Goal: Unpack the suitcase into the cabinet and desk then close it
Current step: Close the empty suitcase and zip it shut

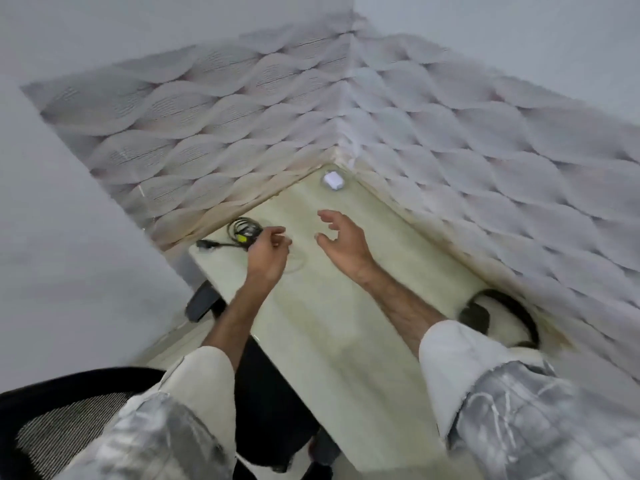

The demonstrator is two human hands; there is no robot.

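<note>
Head view, coiled cable (pixel 243 230) just beyond left hand (pixel 266 254), both grips loose, empty, right hand (pixel 341 242)

A single head-worn camera looks steeply down and forward over the pale glossy counter (pixel 346 341) into the wall corner, both forearms close beneath it.
</note>
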